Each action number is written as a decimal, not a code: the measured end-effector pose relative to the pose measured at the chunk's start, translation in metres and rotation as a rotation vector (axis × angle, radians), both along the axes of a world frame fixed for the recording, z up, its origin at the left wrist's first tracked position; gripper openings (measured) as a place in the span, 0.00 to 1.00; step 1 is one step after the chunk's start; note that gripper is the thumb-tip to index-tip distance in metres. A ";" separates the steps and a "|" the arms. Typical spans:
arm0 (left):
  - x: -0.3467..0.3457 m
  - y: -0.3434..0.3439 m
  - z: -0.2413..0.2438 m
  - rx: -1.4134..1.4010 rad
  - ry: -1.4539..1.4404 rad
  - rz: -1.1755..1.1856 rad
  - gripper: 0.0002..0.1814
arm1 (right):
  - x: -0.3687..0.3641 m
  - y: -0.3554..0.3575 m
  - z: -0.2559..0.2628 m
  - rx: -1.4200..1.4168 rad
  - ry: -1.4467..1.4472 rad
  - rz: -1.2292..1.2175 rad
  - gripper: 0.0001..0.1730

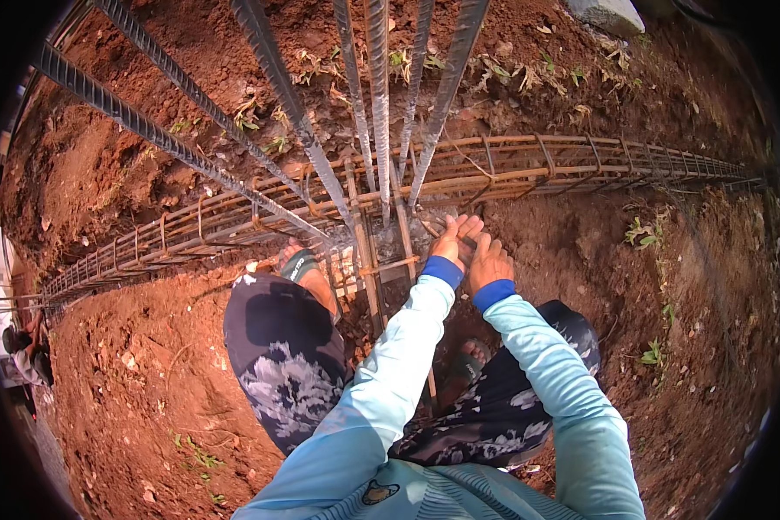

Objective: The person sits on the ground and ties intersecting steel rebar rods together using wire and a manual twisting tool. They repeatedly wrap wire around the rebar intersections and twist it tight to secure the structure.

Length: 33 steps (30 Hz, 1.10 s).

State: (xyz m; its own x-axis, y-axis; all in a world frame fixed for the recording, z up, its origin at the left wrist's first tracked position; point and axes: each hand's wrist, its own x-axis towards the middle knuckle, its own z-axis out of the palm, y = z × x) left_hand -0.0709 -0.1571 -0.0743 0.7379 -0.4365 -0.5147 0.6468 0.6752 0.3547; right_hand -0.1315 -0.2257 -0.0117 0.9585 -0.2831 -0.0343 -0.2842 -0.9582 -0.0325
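My left hand point(452, 240) and my right hand point(491, 265) are close together, low beside the foot of several upright ribbed steel rebars point(378, 97). A short rusty bar end point(429, 226) reaches toward my left fingers. Something dark shows between the two hands, but the fingers cover most of it, and I cannot tell what it is. My right fingers are curled; the left thumb and fingers point away from me. Just beyond them passes a long rusty rebar cage point(546, 170) with stirrups. Another cage section point(367, 260) runs between my feet.
Loose red soil point(149, 364) lies on both sides, with an earth bank point(188, 45) beyond the cage. My sandalled left foot point(309, 276) is close to the bars. A pale block point(608, 14) sits at the top right. Another person point(29, 357) is at the far left.
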 end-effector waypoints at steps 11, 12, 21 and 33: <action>0.000 0.009 -0.004 -0.114 -0.047 0.026 0.36 | -0.002 0.012 -0.021 -0.297 -0.006 0.132 0.13; 0.000 0.010 -0.003 -0.119 -0.054 0.035 0.36 | -0.002 0.014 -0.019 -0.310 -0.007 0.134 0.14; 0.007 0.007 -0.004 -0.035 0.015 0.095 0.27 | 0.006 0.015 -0.005 -0.218 0.020 0.132 0.15; 0.052 -0.056 0.006 0.248 0.414 0.447 0.15 | 0.068 -0.079 -0.035 0.089 0.117 0.401 0.13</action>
